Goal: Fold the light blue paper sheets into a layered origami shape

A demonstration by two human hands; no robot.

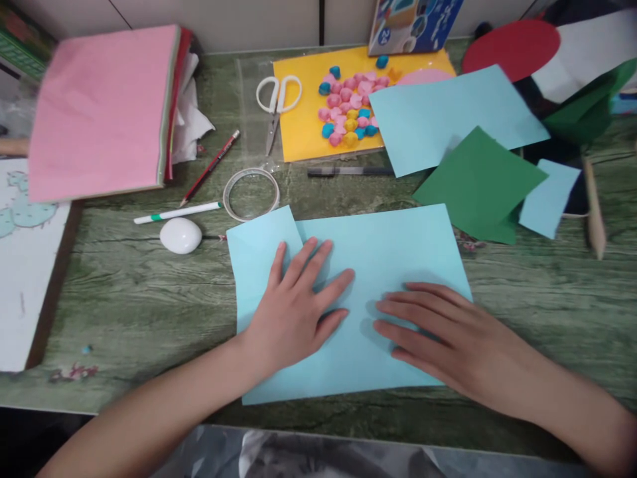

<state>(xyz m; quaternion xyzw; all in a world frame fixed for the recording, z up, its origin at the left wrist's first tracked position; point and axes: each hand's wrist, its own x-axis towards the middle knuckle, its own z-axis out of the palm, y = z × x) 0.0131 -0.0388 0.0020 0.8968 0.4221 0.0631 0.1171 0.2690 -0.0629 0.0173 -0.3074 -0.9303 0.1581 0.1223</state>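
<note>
Left hand (291, 322), fingers spread on light-blue paper (383, 245), right hand (450, 338), fingers slightly parted above it, scissors (273, 121) beyond

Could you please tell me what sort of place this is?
Probably a craft or desk area, perhaps at home: scissors, a pencil and large blue paper lie on the table.

Site is a paper-craft workspace; whether home or classroom cannot be determined. Evidence: a wood-grain tabletop (149, 299) against a pale wall (259, 23), bearing blue paper (383, 245), a green sheet (480, 182), scissors (274, 108), a tape roll (226, 197), a red pencil (210, 167) and small coloured pieces (355, 101).
</note>
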